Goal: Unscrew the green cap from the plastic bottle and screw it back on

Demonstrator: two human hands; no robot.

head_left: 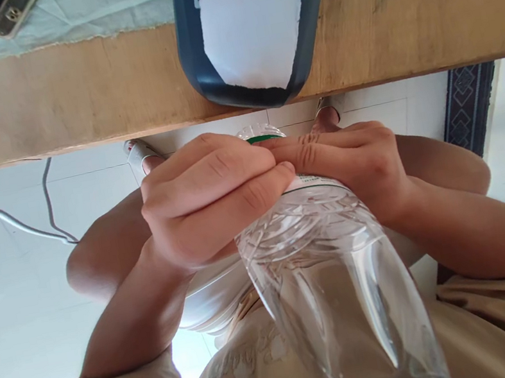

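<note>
Both grips clamp one clear plastic bottle (331,279), left hand (215,199) and right hand (359,167) meeting over its label (314,182), probably for steadiness. Bottle sits between thighs (112,240), near the worktop (70,94).

A: What does our desk (70,94) look like?

B: We see a bare band of tan wood along its front, with a frayed, pale green cloth (107,6) covering the top behind it.

A: And what do we find on it?

B: A dark blue device (192,56), its rounded end reaching across the wood, with a rough-edged white paper (253,26) on its face. At top left we make out part of a phone (1,10) on the cloth.

A: Below, we have a pale tiled floor (6,291).

B: There we spot a white cable (3,215) meeting a grey cable (46,192) at left.
</note>
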